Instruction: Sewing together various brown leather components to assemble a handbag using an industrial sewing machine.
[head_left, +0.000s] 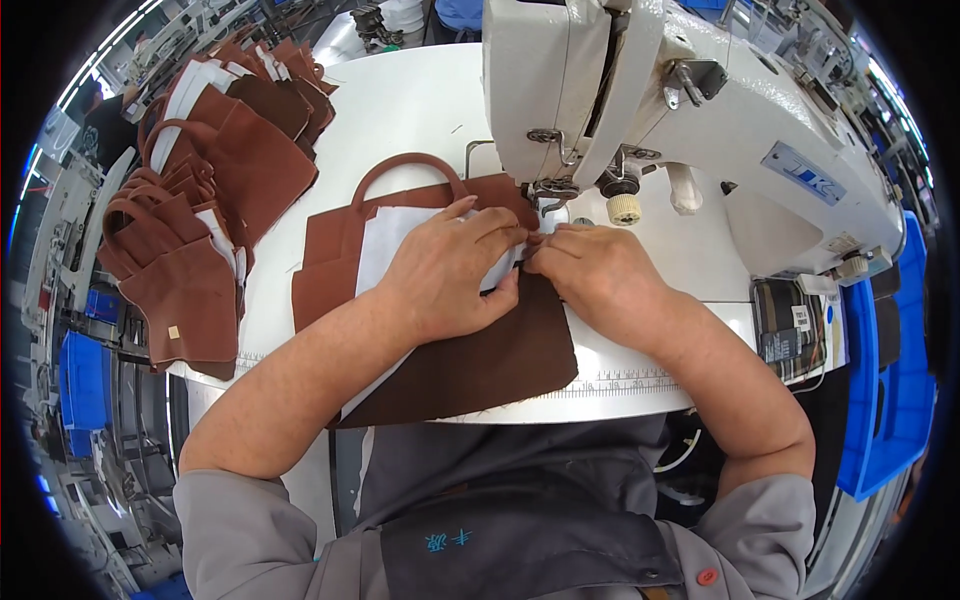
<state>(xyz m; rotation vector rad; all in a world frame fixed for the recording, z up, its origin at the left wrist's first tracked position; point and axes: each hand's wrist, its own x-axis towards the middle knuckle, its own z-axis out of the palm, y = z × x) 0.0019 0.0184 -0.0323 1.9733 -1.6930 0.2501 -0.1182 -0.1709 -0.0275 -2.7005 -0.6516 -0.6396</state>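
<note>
A reddish-brown leather bag piece (325,240) with a looped handle (400,160) lies flat under the sewing machine's head. On it are a white lining sheet (378,245) and a dark brown panel (470,370), which reaches toward the table's front edge. My left hand (450,270) rests on these layers, fingers bent and thumb curled in, gripping a raised white fold of the lining. Just right of the needle area, my right hand (595,265) is closed, its fingertips pinching the layers' edge close to my left fingertips. The pinched spot is partly hidden by my fingers.
The white sewing machine (560,80) stands over the white table (390,90). Stacked brown bag pieces (240,160) hang over the table's left side. A checked pouch (785,325) lies at the right edge, beside a blue bin (860,430). A ruler strip (620,385) runs along the front.
</note>
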